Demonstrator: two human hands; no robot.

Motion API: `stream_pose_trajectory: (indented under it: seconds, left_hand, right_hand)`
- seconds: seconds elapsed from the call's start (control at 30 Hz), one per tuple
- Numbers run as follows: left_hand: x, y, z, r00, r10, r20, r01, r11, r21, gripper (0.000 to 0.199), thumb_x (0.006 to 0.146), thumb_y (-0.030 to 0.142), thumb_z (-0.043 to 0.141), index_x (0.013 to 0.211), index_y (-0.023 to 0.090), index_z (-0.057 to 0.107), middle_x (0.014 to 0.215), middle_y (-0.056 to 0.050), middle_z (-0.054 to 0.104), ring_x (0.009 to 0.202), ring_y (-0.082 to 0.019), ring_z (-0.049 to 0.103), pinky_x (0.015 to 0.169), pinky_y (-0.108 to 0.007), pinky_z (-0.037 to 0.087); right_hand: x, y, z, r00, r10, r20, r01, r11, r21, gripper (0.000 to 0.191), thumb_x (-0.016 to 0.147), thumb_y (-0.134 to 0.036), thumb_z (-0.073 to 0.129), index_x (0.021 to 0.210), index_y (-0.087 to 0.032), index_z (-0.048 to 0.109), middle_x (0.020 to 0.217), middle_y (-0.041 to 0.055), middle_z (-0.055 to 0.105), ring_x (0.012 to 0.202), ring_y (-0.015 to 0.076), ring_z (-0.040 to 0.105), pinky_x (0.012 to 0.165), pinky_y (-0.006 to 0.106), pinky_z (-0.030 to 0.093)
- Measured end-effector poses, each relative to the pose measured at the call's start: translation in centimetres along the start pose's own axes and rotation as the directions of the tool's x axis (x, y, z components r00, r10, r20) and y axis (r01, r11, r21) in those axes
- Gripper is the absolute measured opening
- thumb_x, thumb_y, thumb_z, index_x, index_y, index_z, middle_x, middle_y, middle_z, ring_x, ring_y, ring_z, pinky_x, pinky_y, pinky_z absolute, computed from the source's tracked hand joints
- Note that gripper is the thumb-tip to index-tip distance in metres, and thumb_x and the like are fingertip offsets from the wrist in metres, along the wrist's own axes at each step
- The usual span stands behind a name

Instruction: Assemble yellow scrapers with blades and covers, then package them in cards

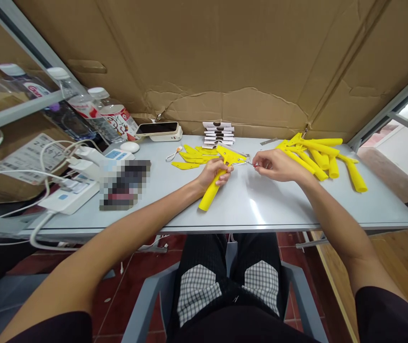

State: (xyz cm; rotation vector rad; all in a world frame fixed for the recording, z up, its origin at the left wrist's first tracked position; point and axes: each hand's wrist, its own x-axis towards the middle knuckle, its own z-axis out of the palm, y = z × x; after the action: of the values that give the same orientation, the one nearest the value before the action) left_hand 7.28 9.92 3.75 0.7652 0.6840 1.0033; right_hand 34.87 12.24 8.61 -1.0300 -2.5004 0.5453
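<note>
Nearest, the table (239, 216) edge runs just beyond the lap. Over it, the left hand (217, 172) is closed round the grip of a yellow tool (209, 194), butt angled toward the wearer, head pointing away and to the right. Grip is at one place only, so a sideways push at the head could twist the tool in the palm. The right hand (277, 164) has thumb and fingertips pinched on a slim metal piece (249, 163) at the tool's head; its exact shape is too small to tell. Fine pinch, little purchase: a slip could drop it or send a fingertip onto the metal. Pressing unevenly might bend it or seat it crooked. To the right, a heap of yellow handles (318, 159) lies behind the right forearm, some crossing others; a backward nudge of the elbow or wrist could set the round ones rolling, the outlying handle (356, 176) most easily. Left of the tool head, flat yellow pieces (185, 166) lie fanned and overlapping, close to the left knuckles, easily swept askew. Farther back, a thin metal strip (269, 141) lies flat and could go unnoticed under a sleeve or hand. A stack of paper-like packets (219, 135) sits near the cardboard (218, 62), liable to slide if bumped.
</note>
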Motion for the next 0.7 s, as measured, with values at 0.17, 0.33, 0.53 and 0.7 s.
stream_pose_trajectory:
  seconds: [0.17, 0.33, 0.53, 0.7]
  left_hand:
    - [-0.04, -0.11, -0.11, 1.000, 0.016, 0.014, -0.016, 1.000, 0.026, 0.040, 0.061, 0.014, 0.076, 0.079, 0.024, 0.041, 0.073, 0.003, 0.061, 0.042, -0.004, 0.042, 0.032, -0.012, 0.024]
    - [-0.17, -0.11, 0.04, 0.999, 0.016, 0.028, -0.017, 0.998, 0.055, 0.040, 0.063, 0.015, 0.075, 0.078, 0.024, 0.040, 0.073, 0.002, 0.061, 0.043, -0.004, 0.042, 0.032, -0.012, 0.026]
    - [-0.18, -0.01, 0.12, 0.999, 0.024, 0.035, -0.027, 0.997, 0.078, 0.039, 0.062, 0.017, 0.075, 0.079, 0.024, 0.040, 0.073, 0.002, 0.063, 0.042, -0.004, 0.041, 0.031, -0.013, 0.026]
    - [-0.16, -0.03, 0.14, 0.999, 0.029, 0.028, -0.031, 0.995, 0.098, 0.042, 0.060, 0.017, 0.077, 0.077, 0.024, 0.039, 0.072, 0.002, 0.063, 0.042, -0.004, 0.041, 0.031, -0.013, 0.028]
  right_hand:
    - [0.07, 0.17, 0.09, 1.000, 0.000, -0.023, -0.002, 0.999, -0.052, 0.017, 0.093, -0.028, 0.067, 0.102, -0.019, 0.080, 0.079, 0.0017, 0.072, 0.068, 0.0162, 0.062, 0.071, 0.030, 0.045]
    - [0.14, 0.18, 0.13, 0.999, -0.005, -0.032, 0.003, 0.996, -0.085, 0.017, 0.095, -0.026, 0.068, 0.102, -0.019, 0.081, 0.080, 0.0024, 0.073, 0.071, 0.0171, 0.063, 0.071, 0.030, 0.045]
    - [0.16, 0.44, 0.30, 0.999, -0.007, -0.047, 0.002, 0.994, -0.107, 0.017, 0.094, -0.024, 0.068, 0.102, -0.019, 0.081, 0.080, 0.0019, 0.072, 0.071, 0.0164, 0.062, 0.072, 0.029, 0.043]
    - [0.14, 0.09, 0.05, 0.999, 0.002, -0.048, -0.008, 0.992, -0.125, 0.016, 0.093, -0.023, 0.069, 0.102, -0.018, 0.082, 0.083, 0.0035, 0.072, 0.075, 0.0181, 0.062, 0.075, 0.031, 0.044]
